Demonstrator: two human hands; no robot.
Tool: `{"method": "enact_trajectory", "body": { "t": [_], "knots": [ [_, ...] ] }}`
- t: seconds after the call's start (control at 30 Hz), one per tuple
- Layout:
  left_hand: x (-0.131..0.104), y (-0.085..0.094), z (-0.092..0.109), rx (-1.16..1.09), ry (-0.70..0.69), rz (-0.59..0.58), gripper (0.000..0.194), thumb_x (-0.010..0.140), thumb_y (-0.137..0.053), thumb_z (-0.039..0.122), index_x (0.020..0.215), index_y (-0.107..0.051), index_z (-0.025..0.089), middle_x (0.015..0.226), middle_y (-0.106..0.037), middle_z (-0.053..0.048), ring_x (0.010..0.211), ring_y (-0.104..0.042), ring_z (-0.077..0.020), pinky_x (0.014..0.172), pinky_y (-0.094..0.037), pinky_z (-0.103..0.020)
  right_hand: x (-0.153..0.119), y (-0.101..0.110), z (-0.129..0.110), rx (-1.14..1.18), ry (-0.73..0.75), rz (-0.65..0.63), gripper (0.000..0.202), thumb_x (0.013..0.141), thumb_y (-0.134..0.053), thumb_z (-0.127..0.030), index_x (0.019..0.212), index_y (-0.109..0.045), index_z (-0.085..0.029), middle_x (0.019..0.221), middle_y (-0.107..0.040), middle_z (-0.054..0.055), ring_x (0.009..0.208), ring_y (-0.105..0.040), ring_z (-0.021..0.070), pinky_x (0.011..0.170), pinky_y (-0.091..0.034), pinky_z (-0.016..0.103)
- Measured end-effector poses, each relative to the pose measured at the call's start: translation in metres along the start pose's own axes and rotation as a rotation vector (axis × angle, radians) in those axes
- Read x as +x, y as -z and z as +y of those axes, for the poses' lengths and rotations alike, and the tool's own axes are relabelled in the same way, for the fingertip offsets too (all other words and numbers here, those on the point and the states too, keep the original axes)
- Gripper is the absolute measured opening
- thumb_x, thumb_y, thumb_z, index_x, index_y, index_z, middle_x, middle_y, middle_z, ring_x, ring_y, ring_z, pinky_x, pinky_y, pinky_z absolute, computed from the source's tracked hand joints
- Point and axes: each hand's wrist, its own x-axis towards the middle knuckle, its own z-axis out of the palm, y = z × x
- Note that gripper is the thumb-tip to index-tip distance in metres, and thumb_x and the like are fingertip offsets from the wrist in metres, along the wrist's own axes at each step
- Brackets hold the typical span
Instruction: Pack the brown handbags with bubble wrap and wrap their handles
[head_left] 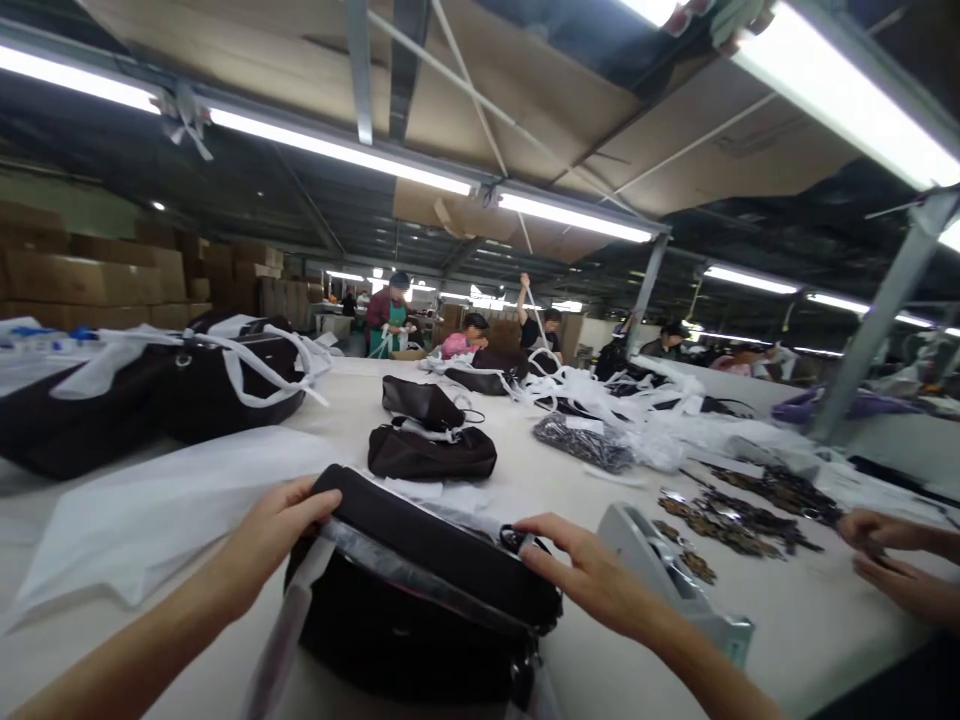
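Note:
A black handbag (420,600) is on the table directly before me, its long top panel facing up. My left hand (289,515) grips the bag's upper left end, thumb on top and fingers behind. At the upper right end, my right hand (574,560) pinches the edge beside a small dark loop (514,538). Clear plastic wrap (420,565) runs along the bag's front seam. A strap in whitish wrapping (285,630) hangs down from its left side. White tissue sheet (150,510) lies left of the bag. Just right of my right hand stands a grey tape dispenser (667,570).
Two smaller dark bags (431,450) lie beyond. Large wrapped bags (217,380) crowd the left. Metal-fitted dark straps (735,515) and a plastic packet (581,440) lie right. A co-worker's hands (892,555) are at the right edge. A metal post (885,310) rises there.

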Motion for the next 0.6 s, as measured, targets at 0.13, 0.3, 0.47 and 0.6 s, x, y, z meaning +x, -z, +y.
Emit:
{"method": "enact_trajectory", "body": {
  "t": [0.13,0.3,0.47,0.6],
  "knots": [
    [-0.001,0.000,0.003,0.009,-0.042,0.064,0.030,0.062,-0.068,0.046,0.075,-0.066,0.019,0.074,-0.069,0.000,0.081,-0.060,-0.0238,0.072,-0.044,-0.028,0.008,0.010,0.003,0.084,0.120,-0.172,0.037,0.093,-0.050,-0.036,0.127,-0.062,-0.025,0.131,-0.063,0.006,0.119,-0.057,0.0227,0.095,-0.049,0.035],
    [-0.022,0.000,0.029,0.025,-0.124,0.037,0.028,0.063,-0.068,0.048,0.057,-0.059,0.022,0.054,-0.052,0.006,0.057,-0.045,-0.0142,0.056,-0.036,-0.024,0.013,0.023,0.010,-0.011,0.323,-0.130,0.025,0.093,-0.055,-0.025,0.112,-0.072,-0.024,0.107,-0.068,0.006,0.096,-0.063,0.0179,0.084,-0.049,0.028],
    [-0.030,-0.008,0.068,0.043,-0.272,0.072,0.029,0.060,-0.069,0.049,0.066,-0.065,0.020,0.058,-0.056,0.004,0.059,-0.047,-0.0144,0.058,-0.037,-0.025,0.012,0.015,-0.010,-0.267,0.378,-0.009,0.026,0.096,-0.046,-0.017,0.099,-0.072,-0.019,0.090,-0.069,0.006,0.086,-0.064,0.0186,0.079,-0.046,0.028],
    [-0.019,-0.016,0.074,0.077,-0.284,0.097,0.031,0.060,-0.066,0.049,0.060,-0.061,0.019,0.056,-0.056,0.004,0.061,-0.049,-0.0148,0.063,-0.038,-0.025,-0.002,0.011,-0.024,-0.364,0.282,-0.074,0.028,0.095,-0.042,-0.016,0.106,-0.067,-0.020,0.092,-0.070,0.006,0.088,-0.064,0.0204,0.081,-0.046,0.030]
  ]
}}
